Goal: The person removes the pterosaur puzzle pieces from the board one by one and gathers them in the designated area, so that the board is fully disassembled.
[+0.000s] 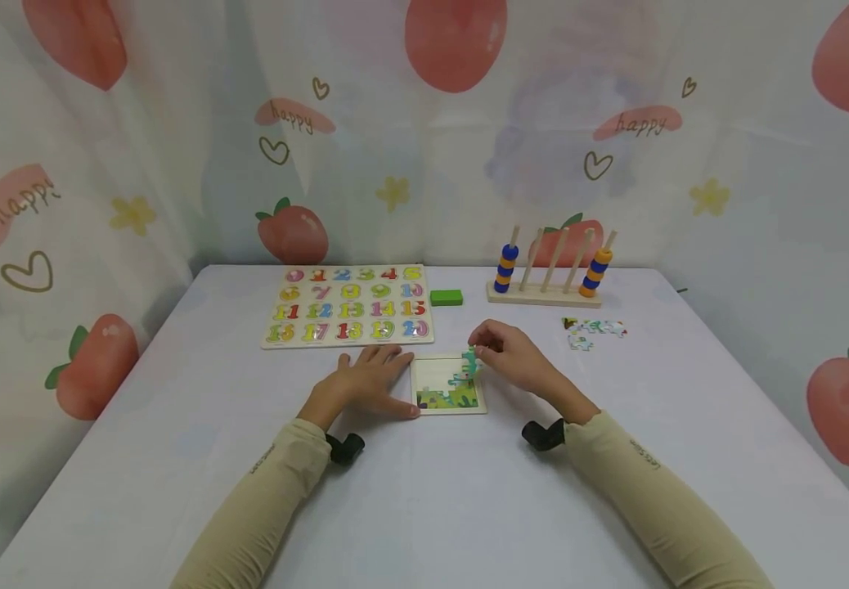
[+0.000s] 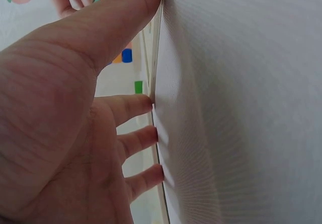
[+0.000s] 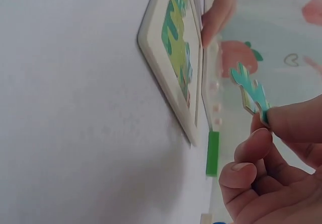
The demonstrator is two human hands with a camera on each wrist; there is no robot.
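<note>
A square jigsaw puzzle tray [image 1: 454, 412] lies on the table, with green printed pieces fitted along its near side. My left hand [image 1: 367, 381] is spread flat on the table at the tray's left side, thumb and forefinger at its edge. Between the thumb and fingers of my right hand [image 1: 516, 358] is a teal jigsaw piece [image 3: 245, 87]. In the right wrist view that piece is raised off the tray, tilted. Head view places it over the tray's right side. Loose jigsaw pieces [image 1: 595, 327] lie on the table to the right.
A number board [image 1: 347, 343] lies behind my left hand, beside a green block [image 1: 446, 298]. At the back right stands a wooden peg rack [image 1: 542, 298] with blue and orange rings on its two end pegs. A printed curtain [image 1: 366, 147] surrounds the table.
</note>
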